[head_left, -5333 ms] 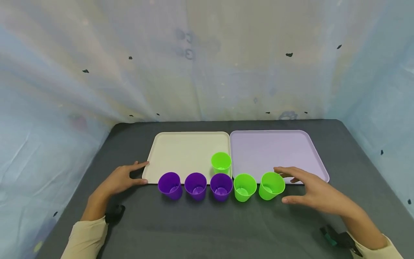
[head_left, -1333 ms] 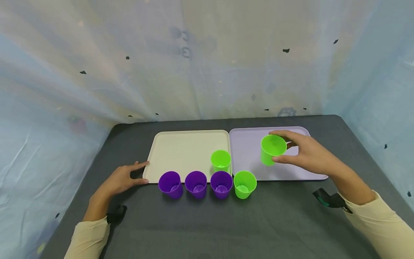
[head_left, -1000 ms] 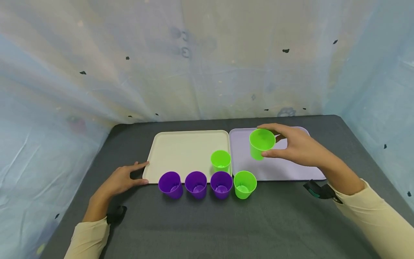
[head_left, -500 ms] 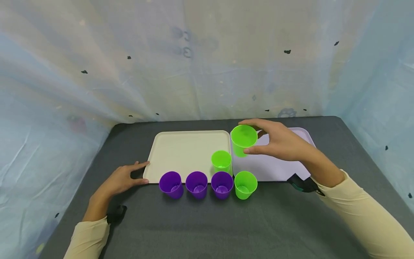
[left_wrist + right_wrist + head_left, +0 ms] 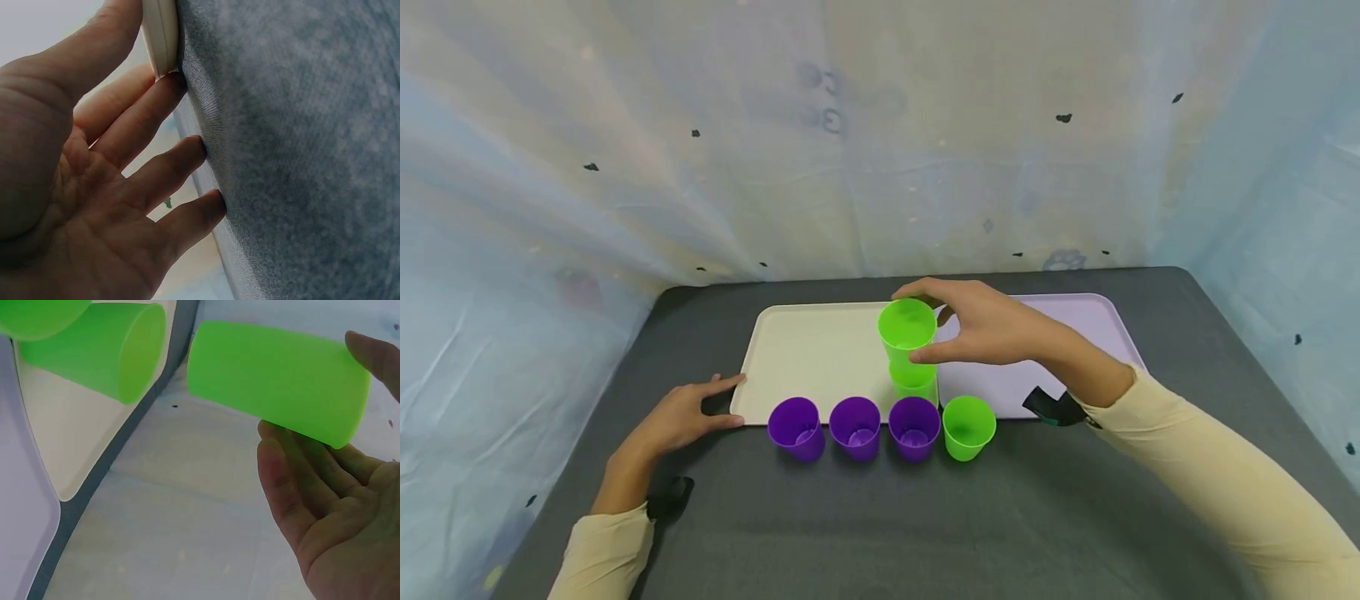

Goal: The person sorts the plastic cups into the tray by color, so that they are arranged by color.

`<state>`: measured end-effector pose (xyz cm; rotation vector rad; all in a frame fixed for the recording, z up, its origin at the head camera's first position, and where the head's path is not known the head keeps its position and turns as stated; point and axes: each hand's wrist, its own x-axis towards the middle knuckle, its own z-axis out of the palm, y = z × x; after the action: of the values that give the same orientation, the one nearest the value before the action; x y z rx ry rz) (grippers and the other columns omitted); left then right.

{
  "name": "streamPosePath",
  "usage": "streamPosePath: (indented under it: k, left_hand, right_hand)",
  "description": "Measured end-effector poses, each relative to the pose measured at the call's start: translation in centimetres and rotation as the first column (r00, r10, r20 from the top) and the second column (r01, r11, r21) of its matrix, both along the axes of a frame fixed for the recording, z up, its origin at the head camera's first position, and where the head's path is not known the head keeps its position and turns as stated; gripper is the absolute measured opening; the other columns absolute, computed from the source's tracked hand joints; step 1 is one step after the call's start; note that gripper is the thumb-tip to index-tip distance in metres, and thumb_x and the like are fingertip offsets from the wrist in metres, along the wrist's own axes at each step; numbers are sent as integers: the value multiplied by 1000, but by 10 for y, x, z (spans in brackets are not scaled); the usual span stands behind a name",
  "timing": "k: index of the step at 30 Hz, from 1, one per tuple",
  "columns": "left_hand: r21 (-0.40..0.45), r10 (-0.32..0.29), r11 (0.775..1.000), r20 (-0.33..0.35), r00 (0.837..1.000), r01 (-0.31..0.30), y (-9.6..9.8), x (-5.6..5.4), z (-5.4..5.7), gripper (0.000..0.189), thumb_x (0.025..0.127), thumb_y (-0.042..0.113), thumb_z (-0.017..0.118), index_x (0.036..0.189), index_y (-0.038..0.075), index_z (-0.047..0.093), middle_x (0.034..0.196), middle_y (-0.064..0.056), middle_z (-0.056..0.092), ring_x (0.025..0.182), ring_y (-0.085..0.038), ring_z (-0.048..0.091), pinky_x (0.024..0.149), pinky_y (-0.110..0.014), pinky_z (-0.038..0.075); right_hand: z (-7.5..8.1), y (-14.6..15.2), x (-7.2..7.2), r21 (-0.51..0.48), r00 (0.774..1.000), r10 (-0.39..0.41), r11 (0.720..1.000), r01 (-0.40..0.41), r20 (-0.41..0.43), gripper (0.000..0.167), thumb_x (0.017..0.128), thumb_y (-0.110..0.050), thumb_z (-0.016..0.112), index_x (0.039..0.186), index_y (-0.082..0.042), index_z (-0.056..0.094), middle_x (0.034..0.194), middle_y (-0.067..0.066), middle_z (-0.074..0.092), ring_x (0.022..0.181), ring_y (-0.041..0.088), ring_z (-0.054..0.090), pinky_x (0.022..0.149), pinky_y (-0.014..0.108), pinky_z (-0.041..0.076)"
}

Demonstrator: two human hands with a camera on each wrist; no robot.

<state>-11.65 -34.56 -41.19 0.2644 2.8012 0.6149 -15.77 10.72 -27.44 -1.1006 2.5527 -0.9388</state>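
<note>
My right hand [image 5: 981,321] pinches a green cup [image 5: 907,323] near its rim, thumb on one side and fingers on the other. That cup is upright, held in the air above the right part of the cream tray [image 5: 812,350]. In the right wrist view, a gap separates the held cup [image 5: 275,378] from a second green cup [image 5: 87,353] standing on the tray. My left hand [image 5: 677,417] touches the cream tray's left edge with thumb and index finger. In the left wrist view, the left hand's [image 5: 112,169] other fingertips rest on the grey cloth.
Three purple cups [image 5: 795,429] and a green cup [image 5: 968,427] stand in a row along the trays' near edge. A lilac tray [image 5: 1075,321] lies right of the cream one, partly behind my right arm. Grey cloth [image 5: 850,525] covers the table; a printed curtain [image 5: 880,142] hangs behind.
My right hand has gripped the rightmost green cup, lifted it from the row and carried it left, across the lilac tray to above the cream tray. The left hand stays put.
</note>
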Motion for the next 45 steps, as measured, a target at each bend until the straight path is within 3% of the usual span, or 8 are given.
streamPosePath:
  k: [7, 14, 24, 31, 45]
  left_hand:
    - [-18, 7, 1000, -8, 1000, -8, -9, 2, 0, 83, 82, 55, 75, 149, 16, 47, 147, -35, 39, 136, -59, 36, 103, -68, 38]
    - [-21, 8, 1000, 10, 1000, -8, -9, 4, 1, 85, 81, 59, 73, 150, 17, 46, 148, -35, 38, 136, -59, 34, 102, -68, 38]
    - [-16, 15, 1000, 10, 1000, -15, -9, 6, -1, 84, 81, 56, 74, 150, 17, 46, 149, -35, 38, 136, -60, 35, 101, -69, 38]
    - [-15, 11, 1000, 11, 1000, -11, -10, 4, 0, 84, 81, 57, 73, 150, 18, 45, 149, -35, 37, 136, -60, 34, 101, -70, 38]
    - [-25, 19, 1000, 14, 1000, -19, -11, 7, 0, 84, 81, 57, 74, 150, 18, 46, 149, -33, 39, 136, -59, 35, 101, -70, 38]
  right_hand:
    - [-3, -27, -5, 10, 998, 57, 998, -57, 19, 65, 84, -43, 78, 139, -23, 49, 125, -12, 62, 118, 10, 58, 96, 33, 54]
    - [-12, -50, -12, -4, 993, 94, 996, -94, 75, 67, 82, -42, 80, 138, -21, 49, 131, -8, 60, 122, 15, 58, 99, 34, 53]
    - [-28, -76, -22, 68, 986, 133, 988, -140, 97, 66, 82, -40, 81, 135, -18, 50, 133, -4, 61, 126, 18, 59, 102, 36, 52]
    - [-37, -84, -26, 183, 987, 161, 970, -163, 23, 67, 78, -39, 85, 136, -19, 56, 132, -5, 63, 123, 15, 60, 103, 33, 48]
    - [-58, -91, -29, 238, 976, 200, 947, -215, 85, 68, 79, -33, 85, 138, -16, 55, 133, 0, 65, 125, 18, 60, 105, 35, 48]
